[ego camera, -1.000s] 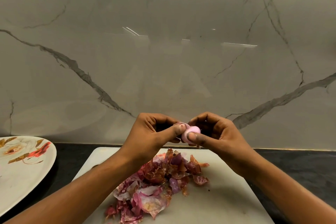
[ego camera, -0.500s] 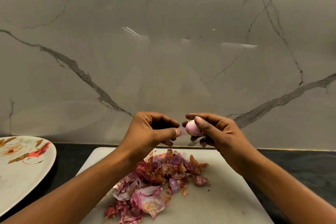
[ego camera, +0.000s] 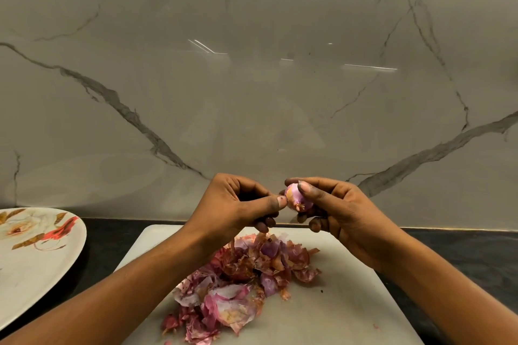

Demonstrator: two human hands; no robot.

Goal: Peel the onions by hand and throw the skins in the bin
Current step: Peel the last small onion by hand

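My right hand (ego camera: 346, 214) holds a small pink onion (ego camera: 294, 199) between thumb and fingers, above the far edge of the white cutting board (ego camera: 336, 316). A scrap of brown skin still clings to the onion's lower end. My left hand (ego camera: 234, 204) is beside it with curled fingers, and its thumb tip presses on the onion's left side. A pile of red and pink onion skins (ego camera: 241, 283) lies on the board under my hands. No bin is in view.
A white plate with a flower print (ego camera: 33, 260) sits at the left on the dark counter (ego camera: 462, 249). A grey marble wall (ego camera: 252, 78) rises right behind the board.
My left hand pulled away from the onion half a second ago and has now come back, its thumb touching it. My right hand turned the onion, and its root end now faces me.
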